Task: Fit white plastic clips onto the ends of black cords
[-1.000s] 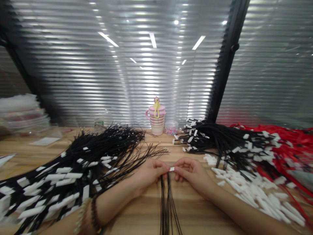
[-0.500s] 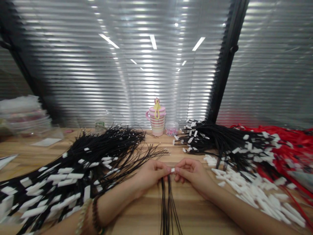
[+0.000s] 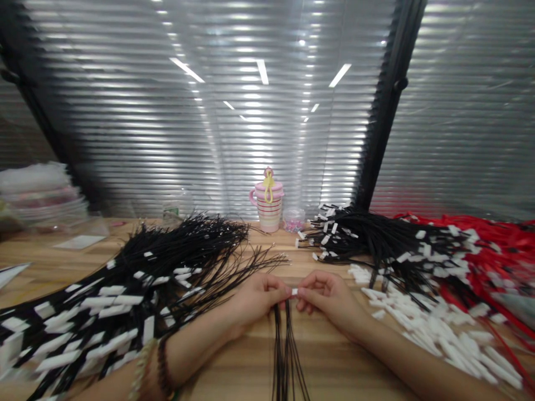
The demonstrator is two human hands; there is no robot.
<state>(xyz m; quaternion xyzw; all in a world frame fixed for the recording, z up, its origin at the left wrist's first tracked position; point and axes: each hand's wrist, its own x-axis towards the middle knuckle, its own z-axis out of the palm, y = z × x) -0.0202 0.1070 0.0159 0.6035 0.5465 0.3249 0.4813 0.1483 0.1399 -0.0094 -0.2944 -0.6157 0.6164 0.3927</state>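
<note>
White piece (image 3: 295,292) is fingertip-pinched by left hand (image 3: 262,294), nine o'clock, right hand (image 3: 328,292), three; apparently being aligned, steadiness needed!

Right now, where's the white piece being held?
In the head view, just right of lower centre, the white piece is pinched between the left hand and right hand.

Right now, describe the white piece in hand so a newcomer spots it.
Over the wooden table, left hand and right hand face each other mid-view. The white piece is between them, the only one pinched; the white heap at right lies loose.
</note>
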